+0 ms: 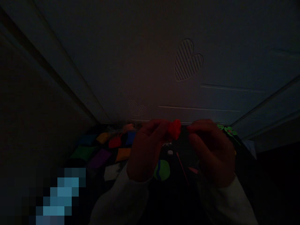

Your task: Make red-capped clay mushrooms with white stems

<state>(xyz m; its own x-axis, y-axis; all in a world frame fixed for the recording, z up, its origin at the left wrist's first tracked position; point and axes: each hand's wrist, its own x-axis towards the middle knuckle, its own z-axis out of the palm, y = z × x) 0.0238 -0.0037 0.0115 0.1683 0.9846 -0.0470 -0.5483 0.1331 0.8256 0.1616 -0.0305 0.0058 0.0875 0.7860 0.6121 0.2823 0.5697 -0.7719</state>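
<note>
1. Head view: a red piece (175,129) is gripped in the left hand (146,148).
2. Its free end is turned toward the right hand (214,151), just apart.
3. That hand is curled; whether anything is pinched cannot be told.

Dimly lit indoors, probably a home: behind the dark table (174,170) stands a pale panel (140,62), perhaps a door, moulded with striped hearts (188,61); on the table's left lie coloured packets (99,157), at its far right green flower shapes (231,131).

large ribbed heart (185,64), smaller heart (137,108), grey panel (117,47)
</note>
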